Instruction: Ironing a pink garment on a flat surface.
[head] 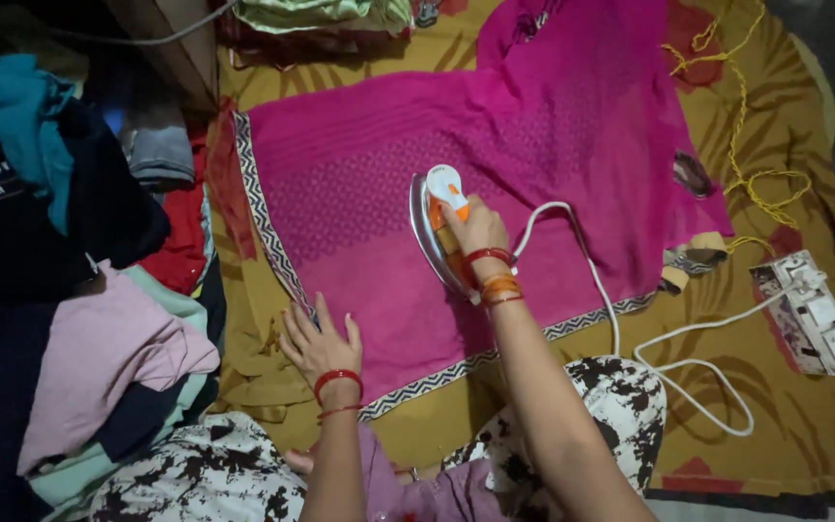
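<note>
A bright pink garment (533, 145) with a black-and-white patterned border lies spread flat on a mustard floor cloth (775, 406). My right hand (475, 230) grips the orange handle of a white and orange electric iron (437, 227), which is tilted on its edge on the pink fabric. My left hand (319, 343) rests flat, fingers spread, on the garment's near left corner by the border. Red and orange bangles circle both wrists.
The iron's white cord (620, 333) loops right to a white extension socket box (814, 311). A yellow string (741, 145) lies at the upper right. Piled clothes (99, 367) fill the left side; folded fabric (321, 14) sits at the top. My patterned knees are at the bottom.
</note>
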